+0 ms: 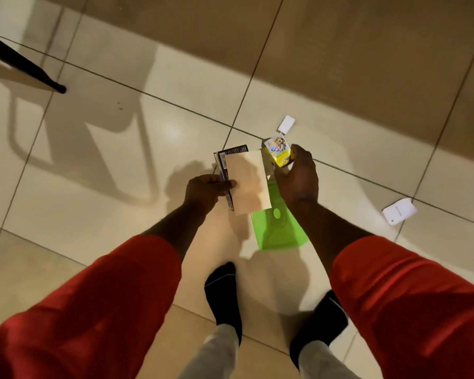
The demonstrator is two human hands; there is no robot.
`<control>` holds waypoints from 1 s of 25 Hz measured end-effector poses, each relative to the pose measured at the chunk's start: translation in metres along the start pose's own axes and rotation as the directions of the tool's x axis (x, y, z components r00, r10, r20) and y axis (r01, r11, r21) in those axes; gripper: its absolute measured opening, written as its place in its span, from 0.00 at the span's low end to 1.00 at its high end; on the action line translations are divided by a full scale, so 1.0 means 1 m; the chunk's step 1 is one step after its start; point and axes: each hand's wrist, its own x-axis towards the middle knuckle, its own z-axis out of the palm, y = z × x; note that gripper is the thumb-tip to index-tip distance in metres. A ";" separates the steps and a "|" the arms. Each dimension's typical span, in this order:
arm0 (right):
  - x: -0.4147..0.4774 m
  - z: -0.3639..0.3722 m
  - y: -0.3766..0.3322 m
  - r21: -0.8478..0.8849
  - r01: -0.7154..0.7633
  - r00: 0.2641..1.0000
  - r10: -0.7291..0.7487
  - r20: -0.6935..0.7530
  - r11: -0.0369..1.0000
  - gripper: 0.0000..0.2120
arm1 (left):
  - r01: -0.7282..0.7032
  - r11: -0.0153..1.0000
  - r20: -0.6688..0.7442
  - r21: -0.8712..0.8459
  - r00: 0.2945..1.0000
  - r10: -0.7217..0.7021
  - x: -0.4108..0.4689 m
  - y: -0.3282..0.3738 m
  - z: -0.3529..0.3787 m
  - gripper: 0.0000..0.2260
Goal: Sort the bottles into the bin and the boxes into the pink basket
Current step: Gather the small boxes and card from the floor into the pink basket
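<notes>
Green lid (278, 228) and white boxes (399, 210) lie near both feet.

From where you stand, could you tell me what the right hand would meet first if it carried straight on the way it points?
Probably the small white card on the floor just beyond the yellow box that the right hand holds. Depth is unclear: the hand may be well above the floor and pass over it.

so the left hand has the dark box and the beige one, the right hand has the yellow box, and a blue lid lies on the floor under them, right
Not quite: the lid on the floor is green, not blue, as the head view shows. The rest holds: the left hand grips the dark box and beige box, and the right hand holds the yellow box.
</notes>
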 end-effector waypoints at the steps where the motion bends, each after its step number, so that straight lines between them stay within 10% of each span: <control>1: -0.017 -0.022 -0.007 0.015 0.001 1.000 -0.001 -0.013 1.000 0.24 | -0.002 1.000 -0.001 -0.016 1.000 0.002 -0.019 0.012 0.002 0.09; 25: -0.368 -0.569 -0.278 0.156 -0.006 0.884 0.078 -0.460 0.988 0.27 | -0.368 0.930 0.319 0.010 0.882 0.346 -0.612 0.326 -0.046 0.12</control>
